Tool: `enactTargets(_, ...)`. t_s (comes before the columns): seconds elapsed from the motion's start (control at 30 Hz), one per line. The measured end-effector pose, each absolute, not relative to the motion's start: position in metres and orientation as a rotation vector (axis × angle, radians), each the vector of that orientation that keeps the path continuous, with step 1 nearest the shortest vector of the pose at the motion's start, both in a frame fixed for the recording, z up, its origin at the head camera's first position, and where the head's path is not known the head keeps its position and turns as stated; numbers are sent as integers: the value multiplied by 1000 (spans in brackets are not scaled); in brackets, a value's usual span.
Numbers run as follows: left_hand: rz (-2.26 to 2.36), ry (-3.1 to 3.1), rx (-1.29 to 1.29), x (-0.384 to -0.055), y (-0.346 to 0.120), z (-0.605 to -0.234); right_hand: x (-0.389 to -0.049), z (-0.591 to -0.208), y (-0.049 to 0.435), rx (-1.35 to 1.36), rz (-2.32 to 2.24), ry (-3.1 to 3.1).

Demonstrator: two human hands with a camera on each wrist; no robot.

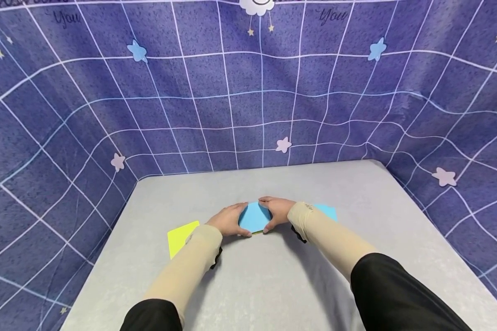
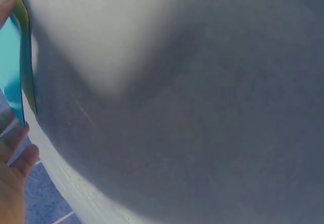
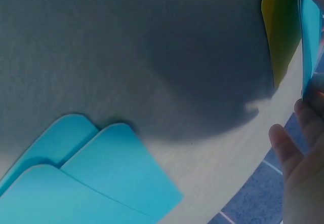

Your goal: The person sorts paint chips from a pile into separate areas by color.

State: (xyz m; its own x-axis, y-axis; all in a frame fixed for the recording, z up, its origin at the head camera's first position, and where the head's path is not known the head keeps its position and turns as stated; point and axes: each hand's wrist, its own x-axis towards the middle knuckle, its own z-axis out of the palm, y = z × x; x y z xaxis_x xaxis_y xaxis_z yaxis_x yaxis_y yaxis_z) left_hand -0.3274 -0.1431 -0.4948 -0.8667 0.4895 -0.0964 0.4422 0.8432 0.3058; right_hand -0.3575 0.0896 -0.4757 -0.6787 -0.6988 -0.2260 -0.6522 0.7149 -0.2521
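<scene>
At the middle of the table, both hands hold a light blue card (image 1: 254, 217) by its opposite sides. My left hand (image 1: 227, 219) grips the left side, its thumb at the near edge and fingers at the far edge. The right hand (image 1: 279, 211) grips the right side in the same way. In the right wrist view the blue edge (image 3: 310, 31) looks layered, so more than one card may be held. Beneath it a yellow card (image 3: 281, 26) shows, partly hidden; whether it is held too I cannot tell.
Left of the hands lies a bright yellow card (image 1: 180, 238), partly covered by the left forearm. Several overlapping blue cards (image 3: 121, 168) lie on the right, behind the right forearm in the head view. A purple grid-patterned curtain (image 1: 248, 110) surrounds the grey table (image 1: 265, 285).
</scene>
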Motion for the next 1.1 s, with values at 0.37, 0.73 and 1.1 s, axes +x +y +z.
enactTargets(0.37,362,2857,691,-328,-147,-487,-357,-472,90,-1062,-209,2600)
enactTargets(0.73,401,2834,751,-326,-153,-492,-356,-484,88,-1052,-174,2613)
enactTargets(1.1,374,2852,759,-326,-154,-493,-355,-479,87,-1026,-169,2631)
